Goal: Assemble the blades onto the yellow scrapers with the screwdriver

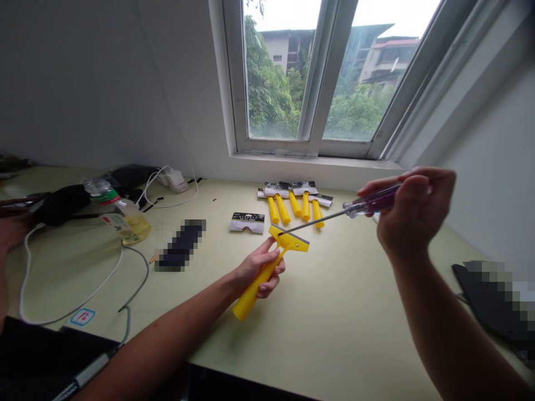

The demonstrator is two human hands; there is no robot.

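Note:
My left hand (261,266) is wrapped round the yellow handle of a scraper (253,295), holding it tilted above the table with its wide head up and away from me. A screwdriver (374,201) with a clear purple handle is gripped in my right hand (412,214). Its long metal shaft slants down to the left, and the tip meets the scraper head at or very near the screw on its left side. Another screw shows on the right side of the head. Behind the head lies a black and white packaging card (247,223).
Several yellow scrapers (295,204) with cards on their heads lie near the window wall. On the left are a bottle (125,214) of yellow liquid, a blurred-out dark object (181,245), white cables, and a charger (173,179). Another person's arm (12,234) rests at the far left.

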